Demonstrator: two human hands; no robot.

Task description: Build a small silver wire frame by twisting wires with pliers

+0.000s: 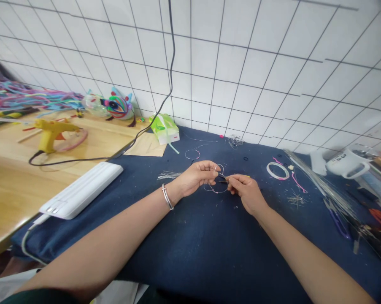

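My left hand [199, 176], a silver bangle at its wrist, is closed in a pinch on a thin wire [222, 169] that curves in a small loop above the fingertips. My right hand [244, 190] faces it from the right, thumb and finger pinched on the same wire. A small dark, pointed thing [222, 182] shows between the hands; its kind is unclear. Below the fingers hangs or lies a wire ring [217, 192] with a pink bit on it. Beyond my left hand lies another thin ring [193, 155], and beside its wrist a bundle of cut wires [168, 175].
Left on the dark cloth [190, 253] is a white power bank [82, 190] with a cable. A yellow glue gun [52, 133] lies on the wooden table. Behind stands a green tissue pack [165, 128]. A tape roll [277, 171], long wires [320, 181] and a white mug [348, 162] are right.
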